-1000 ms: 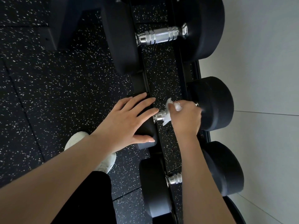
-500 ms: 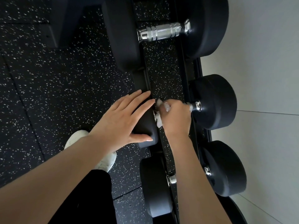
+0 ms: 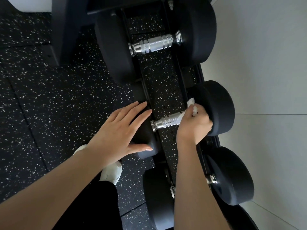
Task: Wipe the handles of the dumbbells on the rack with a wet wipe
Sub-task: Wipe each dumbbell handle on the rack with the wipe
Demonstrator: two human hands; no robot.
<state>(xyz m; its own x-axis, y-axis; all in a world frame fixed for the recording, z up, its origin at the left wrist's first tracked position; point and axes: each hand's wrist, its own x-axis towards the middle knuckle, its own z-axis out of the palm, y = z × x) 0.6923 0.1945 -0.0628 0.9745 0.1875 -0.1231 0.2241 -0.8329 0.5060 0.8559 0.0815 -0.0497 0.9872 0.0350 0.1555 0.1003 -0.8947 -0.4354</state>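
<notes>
Two hands share the job: the left hand lies flat, steadying the dumbbell, while the right hand grips the wipe around its handle.

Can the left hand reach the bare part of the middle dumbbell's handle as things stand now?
Probably yes. The left hand lies flat on that dumbbell's near head, right beside the bare handle. Nothing covers it; the right hand and wipe hold the far end.

Right hand closed around wet wipe on middle dumbbell handle, against far weight; left hand flat on near weight.
</notes>
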